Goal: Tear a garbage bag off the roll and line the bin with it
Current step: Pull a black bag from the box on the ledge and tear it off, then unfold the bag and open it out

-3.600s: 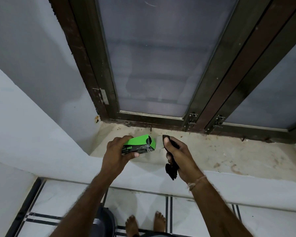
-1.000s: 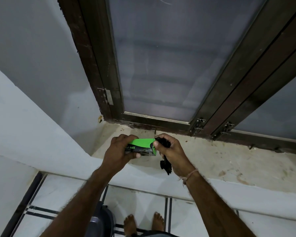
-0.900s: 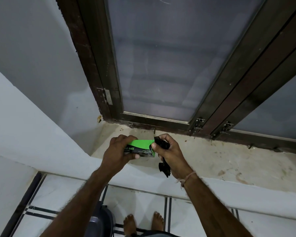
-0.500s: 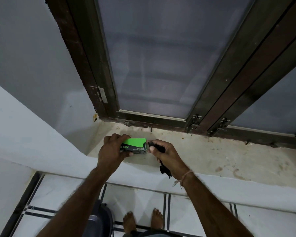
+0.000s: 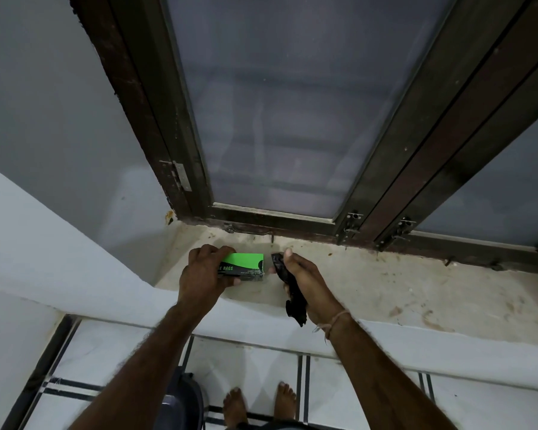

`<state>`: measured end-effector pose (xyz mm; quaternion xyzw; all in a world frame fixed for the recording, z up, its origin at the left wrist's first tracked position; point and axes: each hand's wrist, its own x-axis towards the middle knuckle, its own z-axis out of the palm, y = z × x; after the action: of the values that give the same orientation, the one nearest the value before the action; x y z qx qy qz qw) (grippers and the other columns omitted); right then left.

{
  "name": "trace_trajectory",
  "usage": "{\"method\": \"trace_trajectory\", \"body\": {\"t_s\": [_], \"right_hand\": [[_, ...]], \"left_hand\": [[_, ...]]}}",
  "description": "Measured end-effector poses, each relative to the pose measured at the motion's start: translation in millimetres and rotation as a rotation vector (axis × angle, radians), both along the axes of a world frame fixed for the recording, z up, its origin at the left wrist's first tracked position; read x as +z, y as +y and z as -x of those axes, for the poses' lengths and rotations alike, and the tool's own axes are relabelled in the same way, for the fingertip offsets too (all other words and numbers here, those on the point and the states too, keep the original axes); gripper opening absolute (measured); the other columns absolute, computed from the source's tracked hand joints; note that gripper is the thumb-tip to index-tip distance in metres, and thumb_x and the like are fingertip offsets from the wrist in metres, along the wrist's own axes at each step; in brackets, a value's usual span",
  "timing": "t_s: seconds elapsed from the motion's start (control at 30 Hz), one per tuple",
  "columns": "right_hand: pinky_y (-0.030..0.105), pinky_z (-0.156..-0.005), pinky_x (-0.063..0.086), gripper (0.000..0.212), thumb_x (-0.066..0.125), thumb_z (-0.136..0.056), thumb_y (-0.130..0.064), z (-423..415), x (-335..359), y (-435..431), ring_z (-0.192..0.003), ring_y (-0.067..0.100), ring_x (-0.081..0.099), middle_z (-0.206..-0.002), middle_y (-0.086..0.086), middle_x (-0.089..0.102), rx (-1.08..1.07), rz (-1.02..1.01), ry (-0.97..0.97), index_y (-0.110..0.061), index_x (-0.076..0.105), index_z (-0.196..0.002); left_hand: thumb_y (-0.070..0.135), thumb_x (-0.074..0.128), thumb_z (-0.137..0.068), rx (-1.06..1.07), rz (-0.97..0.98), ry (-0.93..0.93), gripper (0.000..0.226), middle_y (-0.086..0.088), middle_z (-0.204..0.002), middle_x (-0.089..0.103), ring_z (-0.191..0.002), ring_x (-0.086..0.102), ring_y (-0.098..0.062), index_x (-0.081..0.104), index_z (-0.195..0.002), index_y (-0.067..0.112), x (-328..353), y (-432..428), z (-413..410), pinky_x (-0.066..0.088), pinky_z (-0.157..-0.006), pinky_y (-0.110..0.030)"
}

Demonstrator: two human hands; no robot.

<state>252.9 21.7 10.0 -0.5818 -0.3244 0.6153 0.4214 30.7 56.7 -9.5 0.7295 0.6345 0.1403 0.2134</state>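
Note:
A green and black garbage-bag box point(image 5: 246, 265) rests on the stained window sill point(image 5: 385, 283), with my left hand point(image 5: 204, 273) gripping its left end. Just right of the box, my right hand point(image 5: 305, 282) is closed around a folded black garbage bag point(image 5: 292, 294). The bag's upper end sticks out by my thumb and its lower end hangs below my palm. A small gap separates the bag from the box's right end. A dark grey bin point(image 5: 180, 401) stands on the floor below, partly hidden behind my left forearm.
A dark wooden window frame point(image 5: 370, 193) with frosted panes rises behind the sill. A grey wall closes the left side. White floor tiles with black lines point(image 5: 255, 361) lie below the ledge, with bare feet point(image 5: 258, 405) standing on them next to the bin.
The box has come down onto the sill and its open end has been shut. My right hand, still holding the black bag, has drawn slightly away from the box's end.

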Motion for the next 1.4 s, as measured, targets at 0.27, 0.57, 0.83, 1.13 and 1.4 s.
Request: {"method": "trace_trajectory", "body": {"t_s": [0.27,0.57,0.83,1.13,1.4], "right_hand": [[0.027,-0.068,0.051,0.060,0.030,-0.108,-0.054,-2,12,-2,-0.072,0.014,0.061,-0.097,0.002,0.079,-0.070,0.062,-0.087,-0.013,0.072,-0.121],[0.035,-0.076,0.062,0.052,0.042,-0.106,-0.051,47,40,-39,-0.101,0.025,0.078,-0.106,0.010,0.081,-0.014,0.046,0.234,-0.013,0.077,-0.112],[0.050,-0.101,0.057,0.054,0.056,-0.102,-0.048,93,24,-73,-0.111,0.033,0.073,-0.118,0.029,0.072,0.234,0.040,0.206,0.001,0.070,-0.119],[0.041,-0.068,0.054,0.032,0.071,-0.098,-0.022,145,9,-129,-0.074,0.029,0.064,-0.075,0.022,0.066,0.267,-0.037,-0.043,0.008,0.067,-0.087],[0.038,-0.064,0.056,0.037,0.072,-0.097,-0.030,259,7,-196,-0.073,0.031,0.068,-0.080,0.020,0.070,0.374,-0.024,-0.072,0.007,0.070,-0.097]], "left_hand": [[0.053,0.083,-0.073,0.083,-0.195,0.153,0.073,-0.014,-0.137,0.055,-0.129,0.048,-0.037,0.060,-0.133,0.019,8,-22,-14,0.045,-0.097,-0.054],[0.056,0.058,-0.095,0.437,0.357,-1.003,0.039,-0.003,-0.107,0.074,-0.098,0.073,-0.016,0.062,-0.113,0.022,57,-101,-77,0.063,-0.080,-0.035],[0.036,0.067,-0.095,0.810,0.256,-1.203,0.037,-0.021,-0.075,0.067,-0.067,0.065,-0.030,0.060,-0.093,-0.001,40,-141,-22,0.054,-0.056,-0.034],[0.035,0.046,-0.108,0.986,0.232,-1.171,0.026,-0.012,-0.090,0.067,-0.073,0.062,-0.020,0.054,-0.104,0.010,38,-197,48,0.051,-0.061,-0.030],[0.034,0.070,-0.096,0.546,0.338,-1.161,0.029,-0.015,-0.101,0.080,-0.099,0.076,-0.033,0.074,-0.113,0.011,37,-281,179,0.062,-0.088,-0.048]]}}
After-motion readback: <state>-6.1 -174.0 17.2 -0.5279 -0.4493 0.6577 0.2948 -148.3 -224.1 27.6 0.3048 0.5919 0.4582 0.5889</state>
